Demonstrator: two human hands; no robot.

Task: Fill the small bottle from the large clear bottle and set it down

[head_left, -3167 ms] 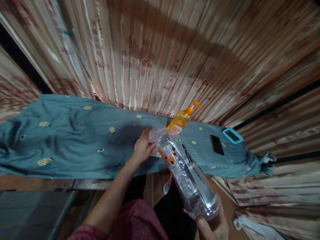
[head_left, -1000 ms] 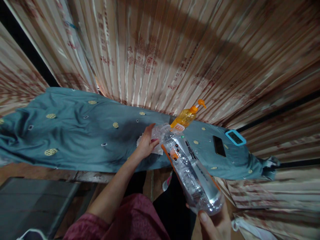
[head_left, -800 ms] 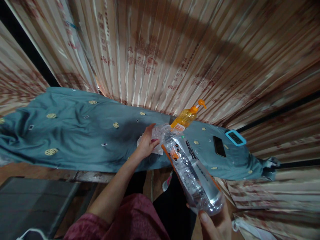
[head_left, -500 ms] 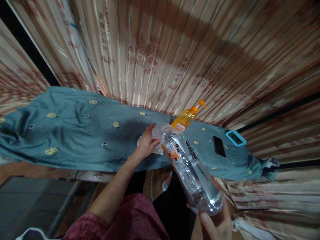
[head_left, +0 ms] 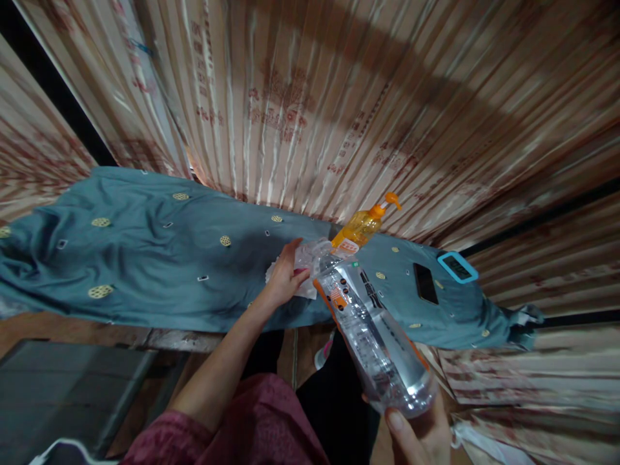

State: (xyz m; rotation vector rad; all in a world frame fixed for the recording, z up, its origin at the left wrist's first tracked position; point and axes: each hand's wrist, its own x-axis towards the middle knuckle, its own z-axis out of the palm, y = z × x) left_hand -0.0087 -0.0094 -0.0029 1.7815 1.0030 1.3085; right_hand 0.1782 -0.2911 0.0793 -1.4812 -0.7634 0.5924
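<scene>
My right hand grips the base of a large clear plastic water bottle with an orange label. The bottle is tilted, its mouth pointing down toward the table. My left hand is closed on a crumpled clear plastic bag held at the bottle's mouth, over white paper lying on the teal tablecloth. An orange pump bottle stands just behind the bag.
A black phone and a blue-framed digital device lie on the cloth at right. Striped, printed curtains hang behind the table. A dark surface sits low at left. White bags lie on the floor at lower right.
Almost nothing differs. Both hands and the tilted bottle keep their positions at the plastic bag; only the view has shifted slightly.
</scene>
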